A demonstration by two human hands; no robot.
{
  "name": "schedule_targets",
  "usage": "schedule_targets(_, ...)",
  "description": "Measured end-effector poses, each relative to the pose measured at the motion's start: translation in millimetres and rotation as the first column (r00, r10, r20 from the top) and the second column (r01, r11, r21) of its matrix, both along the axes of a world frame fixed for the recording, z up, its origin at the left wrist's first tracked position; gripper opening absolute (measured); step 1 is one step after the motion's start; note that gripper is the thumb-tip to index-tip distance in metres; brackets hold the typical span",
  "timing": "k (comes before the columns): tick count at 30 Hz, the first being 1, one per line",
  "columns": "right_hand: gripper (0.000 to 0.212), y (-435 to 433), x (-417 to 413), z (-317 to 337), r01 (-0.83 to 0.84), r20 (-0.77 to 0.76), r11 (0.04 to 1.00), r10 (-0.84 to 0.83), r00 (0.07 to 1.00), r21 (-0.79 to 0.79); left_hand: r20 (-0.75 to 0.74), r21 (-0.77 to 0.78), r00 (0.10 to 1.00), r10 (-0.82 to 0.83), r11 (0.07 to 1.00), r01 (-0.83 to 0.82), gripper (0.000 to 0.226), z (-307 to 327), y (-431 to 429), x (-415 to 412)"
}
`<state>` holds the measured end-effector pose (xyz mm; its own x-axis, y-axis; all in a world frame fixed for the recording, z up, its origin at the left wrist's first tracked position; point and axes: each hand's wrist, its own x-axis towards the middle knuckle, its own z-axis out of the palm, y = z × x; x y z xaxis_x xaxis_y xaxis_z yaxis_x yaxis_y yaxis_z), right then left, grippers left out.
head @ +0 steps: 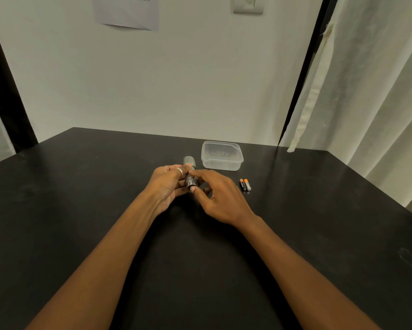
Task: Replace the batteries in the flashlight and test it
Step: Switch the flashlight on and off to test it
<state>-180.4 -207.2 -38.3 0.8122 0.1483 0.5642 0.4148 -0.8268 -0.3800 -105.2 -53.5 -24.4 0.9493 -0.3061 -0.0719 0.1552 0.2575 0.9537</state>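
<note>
Wraps the left hand (169, 184) round the flashlight (189, 161), fingers curled on the barrel, probably to brace it against twisting. Points its head away, over the table (81, 198). Pinches the near-end cap (191, 182) between thumb and forefinger of the right hand (218, 198), seemingly a turning grip for opening or closing the battery end; cannot tell which. Keeps a clear tub (224, 164) just beyond and right of the flashlight, contents unclear. Leaves two batteries (245, 185) side by side right of the flashlight, likely within easy reach for the swap.
</note>
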Motion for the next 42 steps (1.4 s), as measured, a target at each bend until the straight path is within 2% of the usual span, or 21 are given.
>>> schedule_targets(4, 0.065, -2.5, 2.0, 0.2, -0.016, -0.002, 1.0, 0.016, 1.0, -0.009, -0.015, -0.073, 1.0, -0.026, 0.997, 0.025, 0.031, 3.3, 1.3, -4.0)
schedule_targets(7, 0.066, -3.7, 4.0, -2.6, -0.009, 0.063, 0.999, 0.012, 0.998, -0.052, -0.023, -0.107, 1.0, -0.004, 0.994, 0.001, 0.038, 5.0, 1.4, -6.1)
schedule_targets(10, 0.049, -1.7, 4.3, 0.2, 0.002, 0.166, 1.0, -0.005, 0.986, 0.015, 0.006, -0.035, 1.0, 0.01, 0.999, -0.01, 0.038, 5.0, -0.2, -7.1)
schedule_targets(12, 0.032, 0.3, 3.2, 7.9, -0.003, 0.21, 0.988, -0.03, 0.977, 0.156, 0.037, 0.022, 0.999, 0.003, 1.0, -0.004, 0.031, 6.0, -1.1, -9.2)
schedule_targets(14, 0.009, -0.8, 3.1, 16.3, 0.016, 0.172, 0.936, -0.081, 0.982, 0.35, 0.085, 0.077, 0.996, -0.019, 0.997, 0.012, 0.025, 8.0, -0.9, -11.3)
schedule_targets(15, 0.005, -2.5, 3.0, 19.3, 0.035, 0.127, 0.892, -0.104, 0.986, 0.452, 0.119, 0.125, 0.992, -0.033, 0.992, 0.018, 0.023, 8.8, -0.2, -12.2)
schedule_targets(17, 0.021, -6.6, 3.0, 23.4, 0.089, 0.061, 0.787, -0.159, 0.985, 0.611, 0.28, 0.323, 0.958, -0.063, 0.946, -0.032, 0.024, 8.4, 1.8, -12.3)
schedule_targets(19, 0.034, -10.9, 2.2, 26.9, 0.127, 0.011, 0.689, -0.193, 0.981, 0.714, 0.496, 0.514, 0.855, -0.155, 0.846, -0.145, 0.031, 4.9, 1.3, -12.3)
schedule_targets(21, 0.039, -15.0, 2.0, 29.8, 0.151, -0.018, 0.627, -0.213, 0.977, 0.765, 0.635, 0.576, 0.739, -0.225, 0.775, -0.259, 0.046, -1.3, -2.8, -14.1)
schedule_targets(23, 0.041, -17.8, 2.5, 31.0, 0.16, -0.034, 0.617, -0.212, 0.977, 0.77, 0.697, 0.562, 0.68, -0.228, 0.763, -0.32, 0.056, -6.0, -8.3, -16.2)
schedule_targets(27, 0.036, -17.0, 2.2, 28.9, 0.145, -0.014, 0.7, -0.189, 0.982, 0.699, 0.73, 0.556, 0.648, -0.216, 0.739, -0.381, 0.045, -10.3, -14.4, -20.0)
schedule_targets(33, 0.025, -9.4, 3.0, 20.0, 0.174, -0.08, 0.908, -0.155, 0.985, 0.382, 0.732, 0.529, 0.667, -0.142, 0.734, -0.425, 0.032, -11.8, -11.5, -21.1)
schedule_targets(39, 0.015, 1.9, 14.8, 16.6, 0.156, -0.139, 0.889, -0.105, 0.985, 0.431, 0.703, 0.53, 0.708, -0.071, 0.717, -0.454, 0.029, -13.6, -8.2, -13.9)
schedule_targets(42, 0.013, 12.0, 31.3, 18.8, 0.137, -0.163, 0.903, -0.076, 0.984, 0.407, 0.664, 0.535, 0.748, -0.009, 0.704, -0.467, 0.029, -13.2, -1.4, -7.1)
